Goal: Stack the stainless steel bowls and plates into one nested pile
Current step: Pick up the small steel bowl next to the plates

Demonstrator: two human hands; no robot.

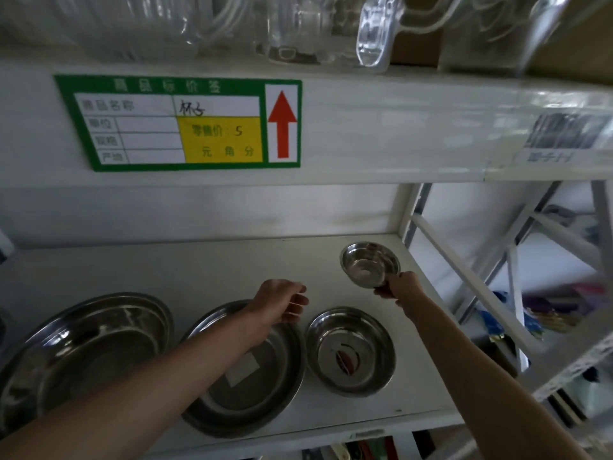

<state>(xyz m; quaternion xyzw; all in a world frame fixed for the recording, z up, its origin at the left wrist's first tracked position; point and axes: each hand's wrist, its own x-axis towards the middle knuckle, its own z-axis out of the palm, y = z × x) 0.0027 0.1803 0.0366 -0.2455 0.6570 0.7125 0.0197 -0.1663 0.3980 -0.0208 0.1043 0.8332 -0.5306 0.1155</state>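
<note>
- The left hand (pixel 282 302) is showing bare, wearing no glove or ring.
- The right hand (pixel 399 288) is likewise showing bare.
- Both forearms are showing uncovered, no sleeves reaching into view.

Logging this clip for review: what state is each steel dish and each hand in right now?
Small round stainless steel bowl: tilted, lifted, in right hand grip.
Medium round steel bowl: upright on shelf, empty.
Flat round steel plate: on shelf, unstacked.
Large round steel basin: on shelf, unstacked.
Left hand: relaxed, holding nothing.
</note>
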